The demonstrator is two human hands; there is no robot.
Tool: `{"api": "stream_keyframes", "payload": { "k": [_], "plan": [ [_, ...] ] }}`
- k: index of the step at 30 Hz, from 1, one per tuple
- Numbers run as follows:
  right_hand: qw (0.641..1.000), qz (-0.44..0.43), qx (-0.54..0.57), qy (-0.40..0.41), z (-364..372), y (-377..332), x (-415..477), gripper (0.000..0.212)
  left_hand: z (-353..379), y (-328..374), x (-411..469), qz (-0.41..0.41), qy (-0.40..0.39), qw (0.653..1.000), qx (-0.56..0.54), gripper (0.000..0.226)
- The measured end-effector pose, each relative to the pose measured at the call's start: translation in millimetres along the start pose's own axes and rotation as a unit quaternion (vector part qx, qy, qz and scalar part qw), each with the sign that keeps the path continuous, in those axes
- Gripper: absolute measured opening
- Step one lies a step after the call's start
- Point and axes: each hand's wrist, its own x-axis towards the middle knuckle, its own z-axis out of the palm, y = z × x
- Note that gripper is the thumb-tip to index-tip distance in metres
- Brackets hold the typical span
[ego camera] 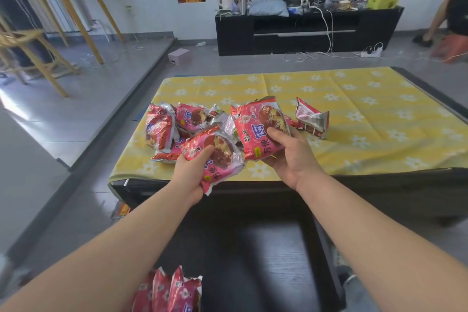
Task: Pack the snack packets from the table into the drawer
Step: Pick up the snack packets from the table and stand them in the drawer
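- Snack packets (162, 132): lying in a loose pink heap on the near left part of the table (395, 181), over its yellow flowered cloth (367, 99).
- Stored packets (172, 291): standing on edge in a row at the near left of the open drawer (273, 261), below the table's near edge.
- Left hand (190, 177): gripping one pink packet (220, 157) by its near left side, thumb lying on top, fingers curling underneath, holding it over the table's near edge just right of the heap.
- Right hand (291, 159): clasping a second packet (260, 124) tilted up above the cloth, thumb pressing its printed face, fingers hidden behind; touching the other held packet or only overlapping it, cannot tell.
- Lone packet (312, 119): sitting crumpled on the cloth, right of both hands, apart from the heap.
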Motion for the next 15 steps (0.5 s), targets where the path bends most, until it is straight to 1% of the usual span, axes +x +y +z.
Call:
{"api": "stream_keyframes", "payload": {
  "k": [2,4,7,9,10,12,14,15],
  "plan": [
    [1.000,-0.005,-0.007,-0.009,5,2,-4,0.045,0,-2,-2,0.021,0.008,0.998,0.051,0.058],
    [1.000,0.003,-0.020,-0.016,11,8,-8,0.047,3,-4,-7,0.039,-0.008,0.997,0.072,0.049],
    [0.998,0.016,-0.049,-0.026,19,25,-15,0.042,5,-7,-16,0.040,-0.048,0.997,0.051,0.044],
    [0.997,0.029,-0.062,-0.031,23,37,-19,0.033,3,-7,-23,0.019,-0.089,0.996,-0.001,0.044],
    [0.995,0.033,-0.087,-0.033,24,41,-19,0.026,2,-7,-27,0.003,-0.115,0.993,-0.023,0.045],
    [0.977,0.022,-0.209,-0.038,26,53,-22,0.017,-7,-9,-36,-0.013,-0.147,0.989,-0.028,0.053],
    [0.946,0.021,-0.318,-0.054,26,65,-25,0.024,-18,-15,-40,0.012,-0.147,0.989,-0.005,0.061],
    [0.936,0.032,-0.345,-0.063,27,71,-28,0.026,-24,-19,-42,0.028,-0.137,0.990,0.008,0.065]
  ]
}}
